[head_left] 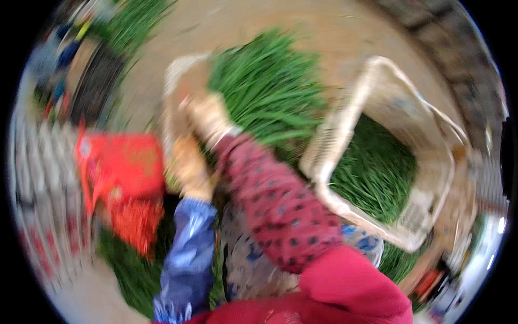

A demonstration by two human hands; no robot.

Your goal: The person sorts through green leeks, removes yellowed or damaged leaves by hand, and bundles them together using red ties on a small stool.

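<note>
My right hand [208, 116], in a yellowish glove under a dotted red sleeve, reaches across to the pale-rimmed board or crate [175, 81] ahead of me. Just below it is my left hand [191, 170], gloved alike, with a shiny blue sleeve cover. Motion smears the fingers of both, so I cannot make out what they hold, if anything. A big heap of long, thin green leaves [267, 86], like chives, lies right beside my right hand. Left of my left hand is a red bag [127, 162] with red strands [135, 224] hanging below.
To the right a white plastic basket [334, 197] holds more green leaves [372, 173]. Further leaves lie at the lower left [129, 270] and far left [132, 24]. A dark crate [97, 83] stands at the left, and brick-like blocks [448, 54] line the far right.
</note>
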